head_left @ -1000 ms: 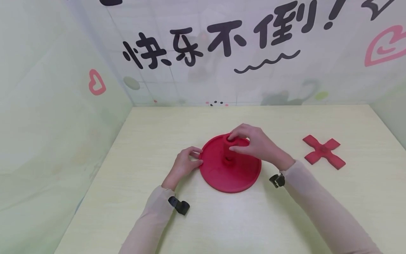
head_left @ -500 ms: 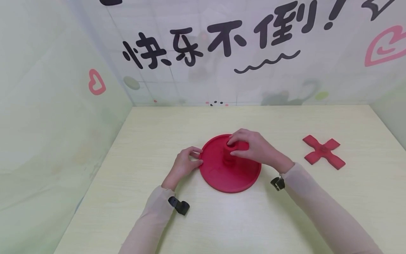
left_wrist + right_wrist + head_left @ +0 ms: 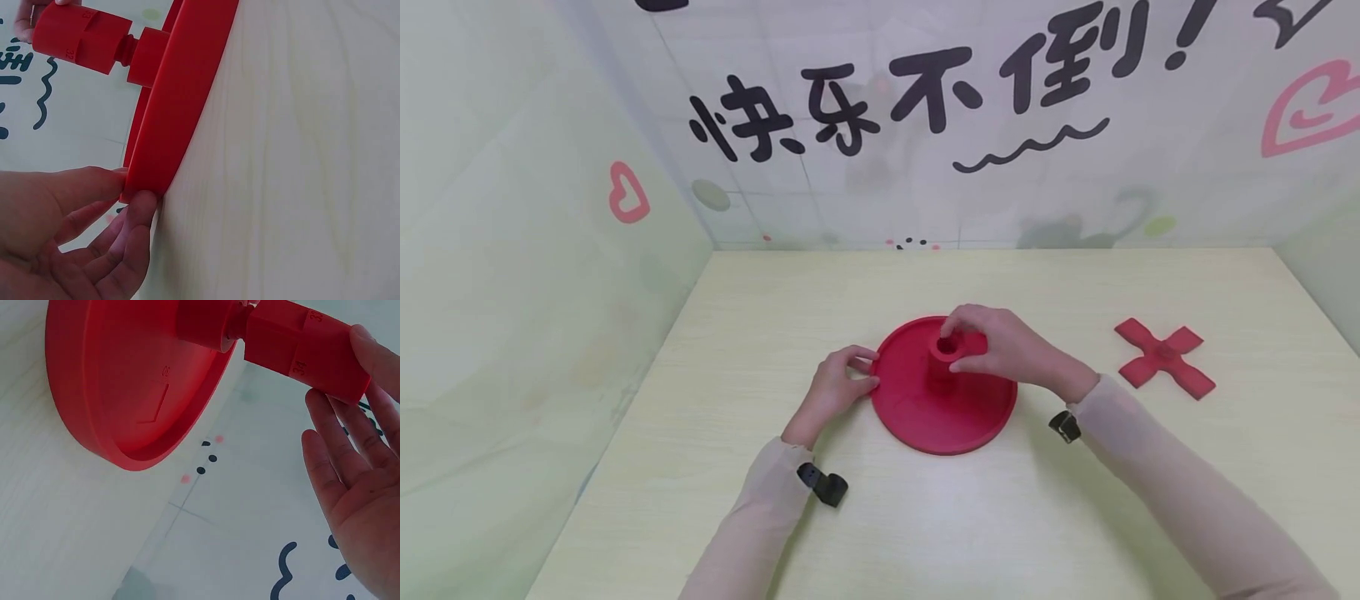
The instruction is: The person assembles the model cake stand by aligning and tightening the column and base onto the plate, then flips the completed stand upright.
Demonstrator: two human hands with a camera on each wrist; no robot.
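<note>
A red round disc with a raised rim (image 3: 917,421) lies flat on the table, a short round stub rising from its middle. My left hand (image 3: 831,385) pinches its left edge, thumb on the rim and fingers at its outer side. Above the stub stands a red hollow cylinder (image 3: 938,367), marked with numbers in the right wrist view; a narrower neck (image 3: 239,322) shows between the two. My right hand (image 3: 1017,350) holds the cylinder near its top between thumb and fingers. In the left wrist view, the cylinder (image 3: 84,39) is roughly in line with the stub (image 3: 149,57).
To the right of the disc, a flat red cross-shaped piece (image 3: 1165,354) with four flared arms lies on the pale wooden table (image 3: 940,525). A printed cloth wall (image 3: 880,192) closes off the back, with another cloth side (image 3: 535,275) at the left.
My right hand has brought the cylinder down toward the stub, and the gap seen below it has narrowed. Its fingers now sit wider around the top. The left hand and disc have stayed put.
</note>
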